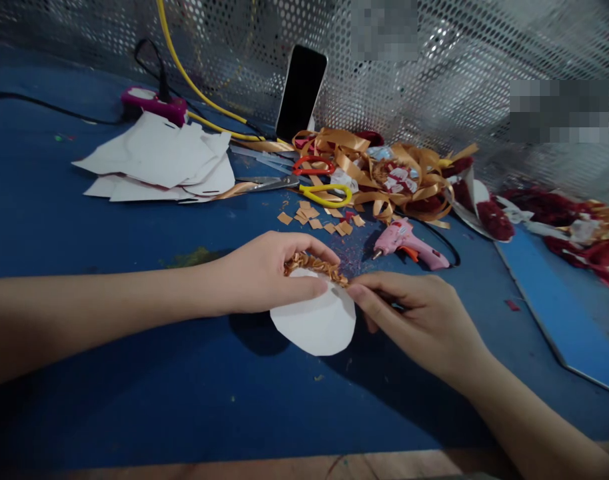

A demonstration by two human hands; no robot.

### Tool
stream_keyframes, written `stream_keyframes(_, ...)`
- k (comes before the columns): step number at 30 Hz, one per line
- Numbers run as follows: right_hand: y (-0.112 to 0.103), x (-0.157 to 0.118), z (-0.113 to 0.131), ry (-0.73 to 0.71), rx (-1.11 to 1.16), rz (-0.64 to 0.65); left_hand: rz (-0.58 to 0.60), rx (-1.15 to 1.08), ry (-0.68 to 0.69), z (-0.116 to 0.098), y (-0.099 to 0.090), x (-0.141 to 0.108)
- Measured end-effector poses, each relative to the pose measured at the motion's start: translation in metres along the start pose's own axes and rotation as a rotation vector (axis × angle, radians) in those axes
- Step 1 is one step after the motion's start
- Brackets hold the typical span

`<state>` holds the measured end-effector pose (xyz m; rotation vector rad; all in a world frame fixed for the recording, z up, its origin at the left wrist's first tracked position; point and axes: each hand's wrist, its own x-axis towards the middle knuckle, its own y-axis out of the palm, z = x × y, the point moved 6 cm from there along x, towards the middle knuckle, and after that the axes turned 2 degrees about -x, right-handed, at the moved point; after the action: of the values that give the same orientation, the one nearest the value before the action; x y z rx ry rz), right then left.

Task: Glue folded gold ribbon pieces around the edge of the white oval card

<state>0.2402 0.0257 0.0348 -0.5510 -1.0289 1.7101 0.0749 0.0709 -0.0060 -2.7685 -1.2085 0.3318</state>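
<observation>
A white paper disc is held over the blue table, with ruffled gold ribbon trim along its far edge. My left hand grips the disc, thumb on the white face and fingers behind the ribbon. At the right edge, my right hand pinches the rim where the ribbon trim stops; whatever lies between those fingertips is too small to make out. Just beyond the right hand lies a pink glue gun, its nozzle pointing left. Small gold ribbon squares are scattered behind the hands.
Scissors with red and yellow handles lie beside a stack of white paper pieces. A phone leans on the perforated metal wall. Tangled gold ribbon, a purple power strip and a blue board also sit around.
</observation>
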Motion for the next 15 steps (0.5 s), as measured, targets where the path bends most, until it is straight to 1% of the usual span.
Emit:
stream_keyframes(6,0.0005,-0.0019,0.0007,-0.059,-0.063,-0.001,-0.008,0.018,-0.015,-0.0023,-0.0005,-0.0012)
stream_keyframes(15,-0.0014,-0.0022,0.0076,-0.161,-0.069,-0.009,0.005,0.019,-0.009,-0.0044,0.0007,-0.0015)
